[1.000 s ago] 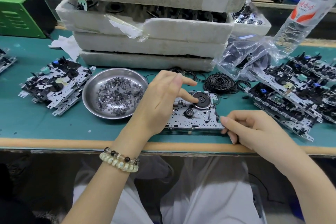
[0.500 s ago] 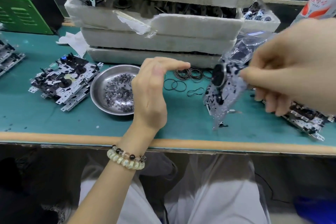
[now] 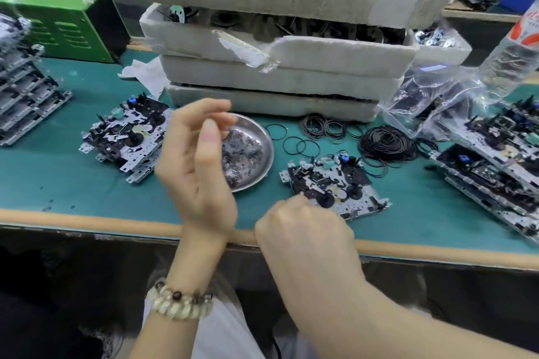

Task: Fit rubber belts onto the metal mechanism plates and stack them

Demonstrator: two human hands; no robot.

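The teal-topped table (image 3: 58,183) carries 4 white foam trays (image 3: 280,64) stacked at the far middle, the second one showing dark parts. A green metal box (image 3: 58,17) stands far left, with no writing to read. Far right leans 1 clear bottle (image 3: 516,46) with a red label whose white characters are too blurred to read, above a crumpled plastic bag (image 3: 431,96). Piles of mechanism plates lie at the right (image 3: 490,160), the left edge (image 3: 23,102) and beside the dish (image 3: 128,140); their counts cannot be told. The left hand (image 3: 195,166) is raised and blurred, fingers loosely curved with nothing seen in them. The right hand (image 3: 303,230) shows its back, fingers curled at the near-left corner of 1 single plate (image 3: 344,181) lying flat at the near middle; whether it grips cannot be told. 1 steel dish (image 3: 264,137) holds small washers. Rubber belts (image 3: 385,143) lie heaped just beyond that plate, and more loose rings (image 3: 300,146) to their left.
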